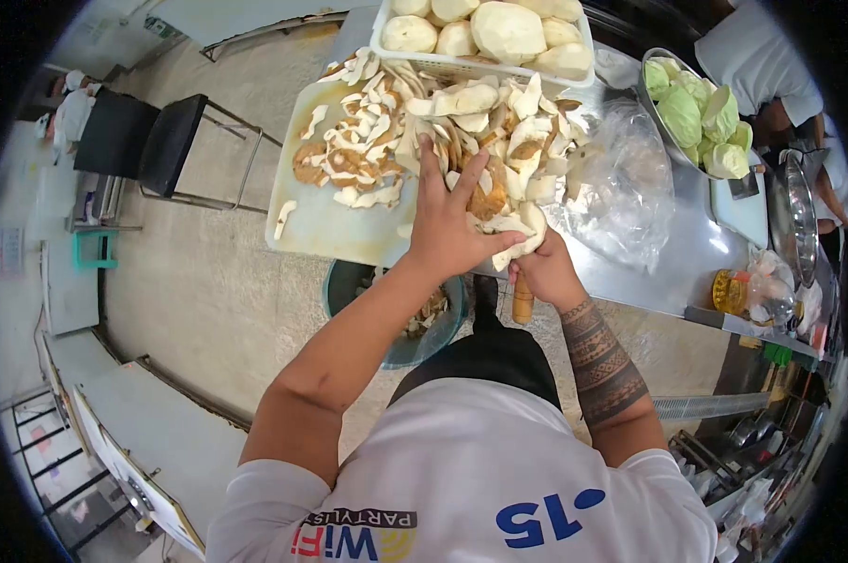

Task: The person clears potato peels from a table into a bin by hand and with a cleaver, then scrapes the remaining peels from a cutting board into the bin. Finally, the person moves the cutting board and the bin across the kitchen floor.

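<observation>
A large heap of pale and brown peelings [527, 131] lies on a cutting board [325, 225] at the table's edge. My left hand [447, 220] rests with spread fingers on the near side of the heap. To its right, my right hand [548, 272] is closed around a wooden handle [522, 298]; the rest of that tool is hidden. A pale, curved peeled piece [522, 239] lies between my two hands, by the left thumb and over the right fingers.
Behind the heap stands a white basket [480, 68] of peeled tubers. On the right are a plastic bag [630, 188], a bowl [651, 94] of cabbage and a person [762, 56]. A tub [401, 352] with scraps sits below the table edge.
</observation>
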A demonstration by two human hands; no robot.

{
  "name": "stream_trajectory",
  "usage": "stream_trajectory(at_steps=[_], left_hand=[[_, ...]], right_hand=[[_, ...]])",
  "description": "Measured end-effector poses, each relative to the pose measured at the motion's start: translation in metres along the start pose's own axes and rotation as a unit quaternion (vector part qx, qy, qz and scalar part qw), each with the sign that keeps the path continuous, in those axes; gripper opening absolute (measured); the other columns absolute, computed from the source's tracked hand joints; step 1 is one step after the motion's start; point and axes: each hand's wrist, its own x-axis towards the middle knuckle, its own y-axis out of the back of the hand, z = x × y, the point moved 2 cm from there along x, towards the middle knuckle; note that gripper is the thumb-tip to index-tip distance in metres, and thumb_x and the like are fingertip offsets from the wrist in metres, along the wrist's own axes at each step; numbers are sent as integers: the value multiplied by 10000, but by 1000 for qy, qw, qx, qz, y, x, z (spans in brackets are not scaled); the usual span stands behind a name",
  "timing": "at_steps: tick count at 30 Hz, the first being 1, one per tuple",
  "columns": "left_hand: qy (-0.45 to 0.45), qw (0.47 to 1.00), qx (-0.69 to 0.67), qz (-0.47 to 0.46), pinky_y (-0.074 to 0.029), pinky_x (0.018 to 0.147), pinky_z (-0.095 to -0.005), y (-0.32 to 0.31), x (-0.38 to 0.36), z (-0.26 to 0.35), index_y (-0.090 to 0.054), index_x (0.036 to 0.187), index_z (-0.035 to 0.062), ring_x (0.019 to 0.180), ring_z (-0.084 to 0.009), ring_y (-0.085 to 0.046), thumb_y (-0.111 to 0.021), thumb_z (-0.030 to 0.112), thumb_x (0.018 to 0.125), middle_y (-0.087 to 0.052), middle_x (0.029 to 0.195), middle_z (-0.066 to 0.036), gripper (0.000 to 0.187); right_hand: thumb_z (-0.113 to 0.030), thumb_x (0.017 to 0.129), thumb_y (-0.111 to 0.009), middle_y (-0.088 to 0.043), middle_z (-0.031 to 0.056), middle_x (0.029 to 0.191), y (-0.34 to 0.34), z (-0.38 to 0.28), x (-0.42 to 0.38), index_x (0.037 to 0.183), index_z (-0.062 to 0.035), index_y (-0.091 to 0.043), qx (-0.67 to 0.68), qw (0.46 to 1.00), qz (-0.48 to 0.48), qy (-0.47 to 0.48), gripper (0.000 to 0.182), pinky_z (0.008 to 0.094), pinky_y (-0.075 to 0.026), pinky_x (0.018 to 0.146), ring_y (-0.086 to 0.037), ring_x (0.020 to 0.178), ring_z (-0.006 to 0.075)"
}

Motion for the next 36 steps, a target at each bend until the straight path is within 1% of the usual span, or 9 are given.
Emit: stream_trajectory(at_steps=[12, 13, 16, 17, 21, 24, 27, 32, 36], left_hand=[[110, 993, 18, 51, -317, 1178, -651, 92, -210, 6, -319, 1610, 145, 1505, -644, -141, -953, 573, 647, -88, 1602, -464, 1230], [128, 990, 12, 49, -326, 1175, -648, 86, -238, -8, -306, 1613, 140, 1504, -644, -147, -951, 569, 652, -100, 1600, -462, 1235], [223, 974, -8, 30, -346, 1162, -650, 71, -294, -49, -269, 1625, 120, 1486, -637, -210, -943, 540, 687, -119, 1598, -456, 1229], [266, 964, 6, -6, -356, 1161, -638, 64, -313, -68, -277, 1626, 98, 1465, -646, -244, -896, 553, 749, -188, 1571, -475, 1166], [432, 817, 56, -379, -455, 1117, -505, 52, -394, -169, -433, 1564, 69, 1435, -523, -418, -794, 517, 850, -522, 1481, -327, 917], [458, 808, 70, -364, -483, 1076, -485, 101, -356, -144, -591, 1421, 35, 1362, -476, -514, -772, 456, 881, -605, 1423, -249, 708], [430, 887, 116, -121, -455, 1087, -525, 126, -335, -158, -670, 1291, 5, 1299, -472, -555, -731, 417, 929, -638, 1351, -255, 552], [270, 919, 264, 119, -338, 1164, -595, 152, -250, -186, -614, 1364, -10, 1393, -482, -447, -668, 374, 992, -498, 1474, -330, 537], [255, 918, 270, 138, -247, 1227, -584, 145, -168, -227, -499, 1495, 9, 1501, -502, -300, -595, 432, 1030, -341, 1589, -364, 636]], right_hand=[[58, 910, -619, -658, 50, 1006, -100, 69, -105, 1431, -28, -511, -122, 980, -152, -24, 539, 285, -551, 587, -639, 687, 109], [0, 813, -680, -727, 155, 1026, -111, 64, -108, 1317, 26, -556, -148, 968, -182, -92, 520, 365, -588, 728, -727, 896, 246], [-75, 875, -647, -700, 324, 1034, -124, 129, -87, 1176, 54, -571, -439, 877, -177, 80, 337, 529, -572, 818, -714, 950, 474], [-99, 891, -642, -703, 308, 992, -126, 149, -78, 1154, 45, -571, -489, 852, -168, 82, 308, 538, -573, 780, -714, 895, 466], [-134, 925, -598, -711, 259, 866, -133, 191, -66, 1085, 33, -588, -628, 759, -152, 75, 231, 561, -573, 701, -714, 781, 446], [-122, 936, -569, -713, 247, 831, -129, 177, -77, 1063, 27, -597, -664, 730, -146, 66, 198, 553, -578, 695, -727, 795, 436], [-124, 937, -565, -712, 227, 803, -120, 143, -99, 1046, 7, -606, -661, 736, -127, 72, 175, 552, -574, 679, -727, 780, 433], [-153, 910, -624, -700, 217, 782, -98, 78, -126, 1013, -27, -613, -638, 761, -93, 78, 163, 559, -550, 664, -701, 743, 443], [-161, 900, -664, -687, 234, 787, -61, 44, -129, 976, -16, -615, -563, 821, 6, 101, 171, 557, -539, 678, -683, 728, 455]])
